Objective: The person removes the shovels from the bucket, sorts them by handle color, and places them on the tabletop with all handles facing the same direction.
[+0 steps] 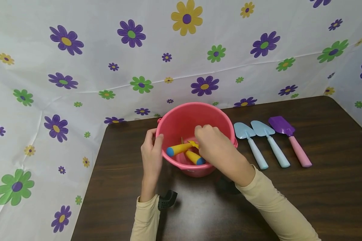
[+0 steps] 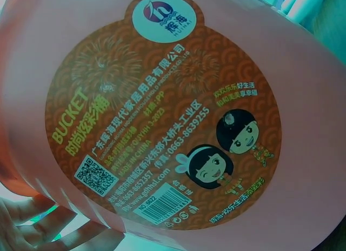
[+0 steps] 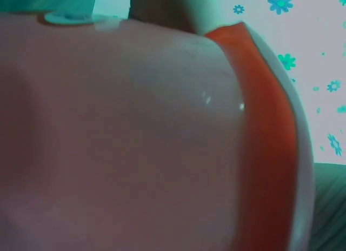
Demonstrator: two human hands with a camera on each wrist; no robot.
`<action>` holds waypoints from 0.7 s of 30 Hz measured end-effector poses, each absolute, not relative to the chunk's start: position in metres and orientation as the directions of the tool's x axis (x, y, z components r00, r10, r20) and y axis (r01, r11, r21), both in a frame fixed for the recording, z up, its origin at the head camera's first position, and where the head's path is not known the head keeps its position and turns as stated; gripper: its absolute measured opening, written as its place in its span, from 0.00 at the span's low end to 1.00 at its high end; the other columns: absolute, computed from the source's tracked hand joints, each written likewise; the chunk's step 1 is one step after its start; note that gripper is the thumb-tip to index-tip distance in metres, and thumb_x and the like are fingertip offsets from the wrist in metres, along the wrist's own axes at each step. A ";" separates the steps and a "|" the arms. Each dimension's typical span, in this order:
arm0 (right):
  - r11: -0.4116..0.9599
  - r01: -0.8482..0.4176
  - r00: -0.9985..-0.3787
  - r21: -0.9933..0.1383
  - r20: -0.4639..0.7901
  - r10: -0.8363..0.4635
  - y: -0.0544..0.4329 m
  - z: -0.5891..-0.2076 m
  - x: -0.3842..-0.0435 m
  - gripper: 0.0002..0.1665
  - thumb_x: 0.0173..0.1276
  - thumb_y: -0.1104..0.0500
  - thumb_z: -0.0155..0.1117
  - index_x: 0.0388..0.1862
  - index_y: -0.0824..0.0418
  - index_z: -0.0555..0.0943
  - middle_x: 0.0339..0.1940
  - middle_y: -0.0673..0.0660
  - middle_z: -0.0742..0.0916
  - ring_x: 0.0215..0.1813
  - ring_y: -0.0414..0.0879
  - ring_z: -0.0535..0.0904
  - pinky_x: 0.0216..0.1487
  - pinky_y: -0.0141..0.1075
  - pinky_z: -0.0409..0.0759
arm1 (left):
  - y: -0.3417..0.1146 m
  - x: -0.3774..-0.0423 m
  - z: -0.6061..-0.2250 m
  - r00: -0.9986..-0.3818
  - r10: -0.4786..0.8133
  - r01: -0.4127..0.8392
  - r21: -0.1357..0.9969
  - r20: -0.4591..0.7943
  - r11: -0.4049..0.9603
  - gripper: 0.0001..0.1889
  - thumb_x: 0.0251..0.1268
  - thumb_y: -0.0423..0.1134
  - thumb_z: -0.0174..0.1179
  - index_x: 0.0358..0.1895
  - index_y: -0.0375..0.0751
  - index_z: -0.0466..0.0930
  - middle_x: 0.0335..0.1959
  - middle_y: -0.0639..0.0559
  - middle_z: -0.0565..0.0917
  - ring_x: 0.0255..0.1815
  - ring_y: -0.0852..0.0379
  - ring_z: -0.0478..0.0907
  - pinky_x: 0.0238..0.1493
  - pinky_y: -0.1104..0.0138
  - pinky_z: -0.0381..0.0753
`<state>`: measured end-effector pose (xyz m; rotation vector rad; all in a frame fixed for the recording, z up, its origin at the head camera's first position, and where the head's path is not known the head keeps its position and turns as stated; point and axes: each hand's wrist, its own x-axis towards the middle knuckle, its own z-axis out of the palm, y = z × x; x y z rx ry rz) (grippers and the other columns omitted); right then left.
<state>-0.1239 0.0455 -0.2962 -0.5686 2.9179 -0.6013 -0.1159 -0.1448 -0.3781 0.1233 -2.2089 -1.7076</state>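
A pink bucket (image 1: 196, 112) stands upright on the table. At its left side my left hand (image 1: 152, 154) holds the wall, thumb at the rim and fingers on the outside. The left wrist view shows a round printed label (image 2: 162, 116) on the bucket and some of those fingers (image 2: 32, 221). Over the bucket's right half, my right hand (image 1: 214, 142) reaches in with curled fingers; whatever they may hold is hidden. Beside it inside lie a yellow-handled tool (image 1: 181, 148) and another yellow handle (image 1: 194, 156), both blue-ended. Only bucket wall (image 3: 135, 143) fills most of the right wrist view.
To the bucket's right lie two light blue trowels (image 1: 254, 147) (image 1: 273, 147) and a purple shovel (image 1: 282, 125) with a pink handle. The dark wooden table (image 1: 117, 180) meets a flowered white cloth (image 1: 93, 60) at the back and left.
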 end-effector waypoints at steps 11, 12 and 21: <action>0.831 -0.254 -0.924 -0.495 -0.130 -0.360 0.061 -0.294 -0.126 0.15 0.58 0.71 0.75 0.42 0.70 0.81 0.23 0.56 0.82 0.19 0.43 0.78 0.27 0.32 0.85 | -0.144 -0.117 -0.378 -0.938 -0.272 0.137 0.953 0.213 0.272 0.16 0.74 0.41 0.58 0.59 0.36 0.78 0.54 0.44 0.86 0.49 0.44 0.86 0.52 0.55 0.87; 0.823 -0.268 -0.921 -0.500 -0.117 -0.371 0.062 -0.294 -0.127 0.14 0.58 0.72 0.74 0.42 0.70 0.81 0.22 0.55 0.82 0.20 0.43 0.78 0.27 0.32 0.85 | -0.144 -0.117 -0.378 -0.939 -0.270 0.138 0.953 0.213 0.271 0.16 0.75 0.41 0.58 0.59 0.36 0.78 0.54 0.44 0.86 0.49 0.44 0.86 0.52 0.55 0.87; 0.817 -0.331 -0.920 -0.471 -0.030 -0.390 0.077 -0.296 -0.127 0.11 0.57 0.74 0.71 0.40 0.71 0.85 0.29 0.59 0.84 0.32 0.50 0.79 0.31 0.34 0.86 | -0.145 -0.117 -0.377 -0.940 -0.271 0.136 0.955 0.209 0.264 0.16 0.75 0.41 0.58 0.59 0.36 0.78 0.54 0.45 0.86 0.49 0.44 0.86 0.50 0.56 0.88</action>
